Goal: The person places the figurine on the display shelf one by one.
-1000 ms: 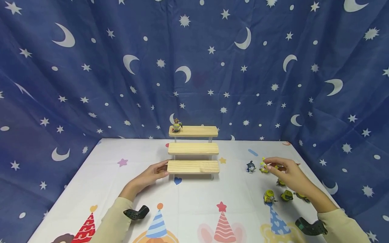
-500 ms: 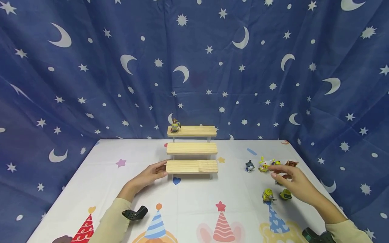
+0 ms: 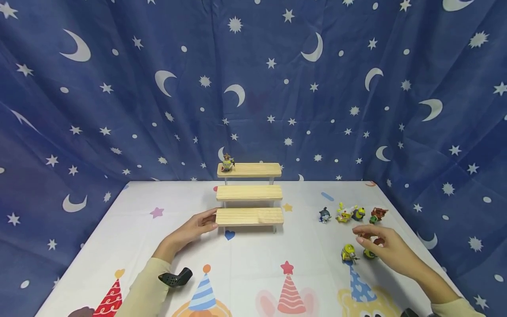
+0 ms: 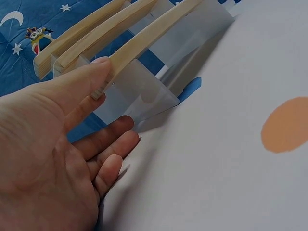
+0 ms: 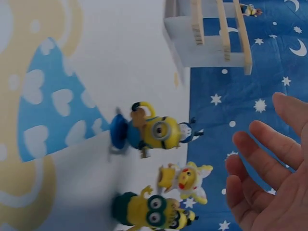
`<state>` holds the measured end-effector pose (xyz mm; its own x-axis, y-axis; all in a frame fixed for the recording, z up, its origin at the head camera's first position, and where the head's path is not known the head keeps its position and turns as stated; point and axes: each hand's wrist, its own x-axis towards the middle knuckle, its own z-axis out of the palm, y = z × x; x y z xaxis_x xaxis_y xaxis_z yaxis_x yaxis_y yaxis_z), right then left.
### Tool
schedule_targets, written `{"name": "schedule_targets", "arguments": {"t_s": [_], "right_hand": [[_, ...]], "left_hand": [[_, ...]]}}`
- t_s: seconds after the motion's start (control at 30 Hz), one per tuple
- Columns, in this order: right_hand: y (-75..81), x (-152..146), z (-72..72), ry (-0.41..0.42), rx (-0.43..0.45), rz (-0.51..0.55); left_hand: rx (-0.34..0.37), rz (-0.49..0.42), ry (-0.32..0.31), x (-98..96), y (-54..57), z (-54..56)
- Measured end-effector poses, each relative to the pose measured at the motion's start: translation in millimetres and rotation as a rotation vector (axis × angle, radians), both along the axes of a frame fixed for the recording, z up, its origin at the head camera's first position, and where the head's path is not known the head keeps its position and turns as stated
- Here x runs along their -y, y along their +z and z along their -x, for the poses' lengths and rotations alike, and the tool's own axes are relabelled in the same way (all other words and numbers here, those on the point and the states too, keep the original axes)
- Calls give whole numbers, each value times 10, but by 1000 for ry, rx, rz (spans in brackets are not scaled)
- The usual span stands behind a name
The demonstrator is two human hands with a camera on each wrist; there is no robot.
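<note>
My left hand (image 3: 194, 229) is at the left end of a three-tier wooden display stand (image 3: 249, 216), its thumb and index finger pinching the end of the lowest board. On the top board's left end stands a small minion figure (image 3: 227, 164) with a brown hat. At the right, my right hand (image 3: 390, 248) hovers over several minion figures, fingers loosely bent and holding nothing. It partly hides one yellow figure (image 3: 369, 254). A one-eyed minion figure (image 5: 161, 131) and a white-and-yellow bunny-suited figure (image 5: 187, 180) stand beyond its fingertips in the right wrist view.
Behind the right hand stand a dark-hooded figure (image 3: 325, 215), a yellow figure (image 3: 358, 214) and a brown-and-green figure (image 3: 378, 214). A white party-print cloth (image 3: 253, 255) covers the table. A blue moon-and-star curtain (image 3: 253, 127) hangs at the back and sides.
My right hand has drawn back toward the near right, uncovering the back figures and overlapping the nearer ones. The left hand stays at the stand. The head view has shifted slightly.
</note>
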<state>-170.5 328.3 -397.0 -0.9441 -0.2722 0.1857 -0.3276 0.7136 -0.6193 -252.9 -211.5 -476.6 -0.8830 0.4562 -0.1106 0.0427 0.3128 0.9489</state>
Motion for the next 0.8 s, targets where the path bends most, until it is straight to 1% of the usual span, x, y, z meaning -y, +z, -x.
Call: {"name": "schedule_targets", "arguments": {"t_s": [0.1, 0.3, 0.47, 0.6, 0.7, 0.8], "right_hand": [[-49, -21, -13, -9, 13, -13], [-132, -32, -42, -28, 3, -81], [-161, -38, -17, -44, 41, -129], [-205, -25, -6, -31, 25, -170], [-236, -34, 4, -3, 21, -158], [-251, -54, 19, 25, 42, -147]], "left_hand": [[-12, -8, -5, 9, 0, 2], [-32, -15, -29, 16, -13, 9], [-40, -6, -27, 8, -11, 29], [-33, 1, -18, 17, -7, 22], [-29, -2, -19, 21, -12, 12], [-30, -6, -20, 20, -18, 8]]}}
